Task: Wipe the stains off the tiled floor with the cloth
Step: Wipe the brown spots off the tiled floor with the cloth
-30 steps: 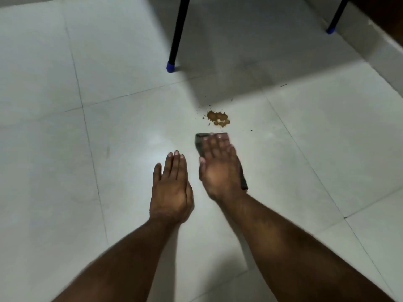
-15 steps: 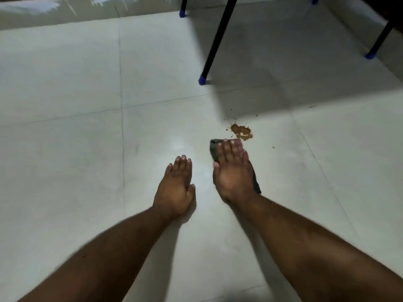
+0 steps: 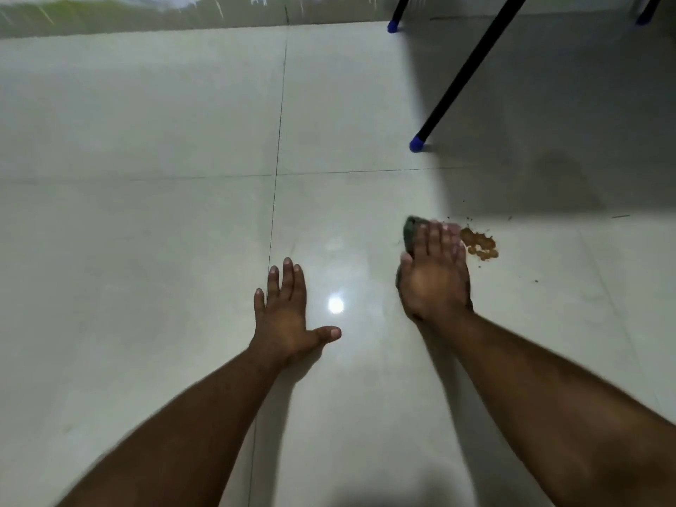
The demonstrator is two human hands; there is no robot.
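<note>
Since 0.5 s ago, cloth (image 3: 411, 228) is slid up to stain (image 3: 479, 245), pressed flat under straight-fingered right hand (image 3: 433, 276). Stain lies just right of fingertips. Left hand (image 3: 283, 316) is splayed on floor (image 3: 146, 232), farther off.

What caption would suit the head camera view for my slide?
Right hand presses a dark cloth beside the brown stain while the left hand rests flat on the tiled floor.

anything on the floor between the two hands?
Nothing: the head view shows only bare glossy floor with a light glare between the left hand and the right hand, which presses the cloth.
</note>
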